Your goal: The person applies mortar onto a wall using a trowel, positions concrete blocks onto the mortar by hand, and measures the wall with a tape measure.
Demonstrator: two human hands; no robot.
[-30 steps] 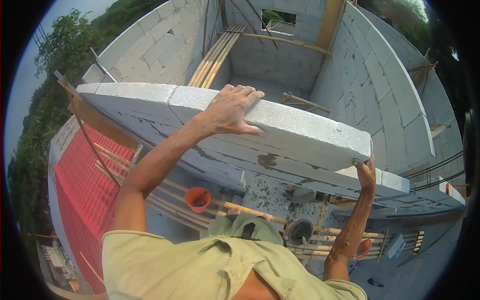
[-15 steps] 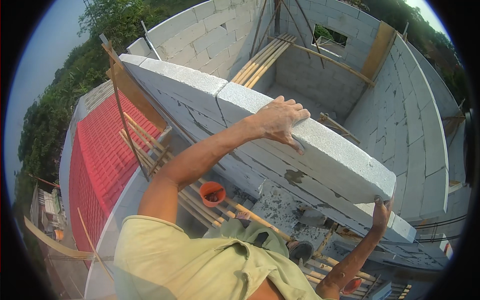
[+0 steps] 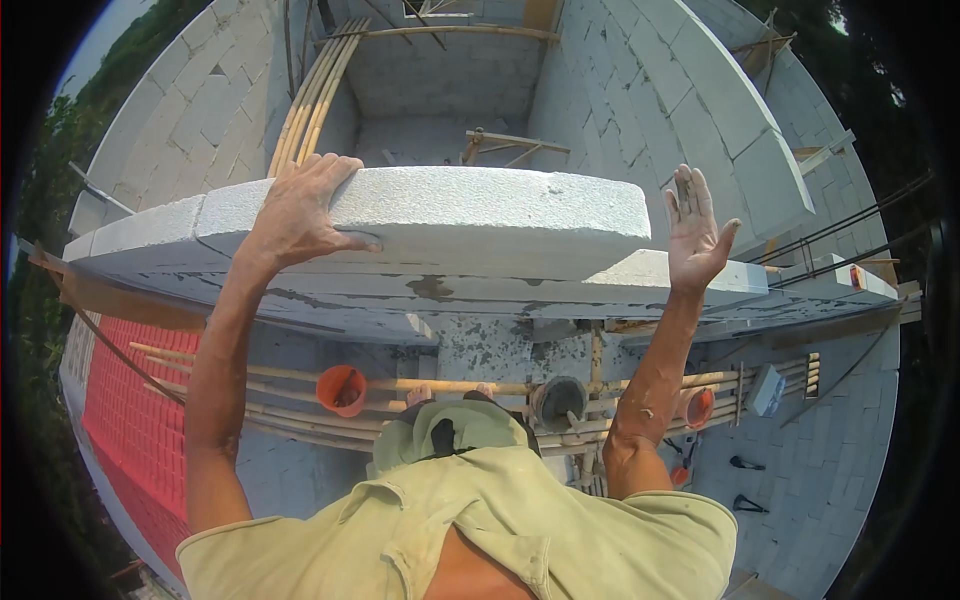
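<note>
A long pale aerated concrete block (image 3: pixel 490 205) lies along the top of the block wall, its right end standing a course above the lower blocks (image 3: pixel 700 277). My left hand (image 3: pixel 303 215) grips the block near its left part, fingers over the top edge and thumb pressed on the near face. Just past the block's right end, my right hand (image 3: pixel 693 235) is raised with its fingers up and thumb out. It holds nothing, and its palm is dusty. Grey mortar smears mark the wall's near face below the block.
Bamboo poles (image 3: pixel 460 386) form a platform under my feet. An orange bucket (image 3: pixel 342 388) and a black bucket (image 3: pixel 560 402) with grey contents stand there. More bamboo poles (image 3: pixel 325 90) lean beyond the wall. A red tiled roof (image 3: pixel 130 400) lies lower left; cables hang at the right.
My right hand has let go of the block's right end and opened beside it. My left hand has stayed on the block. The view has turned, so the wall now runs nearly straight across.
</note>
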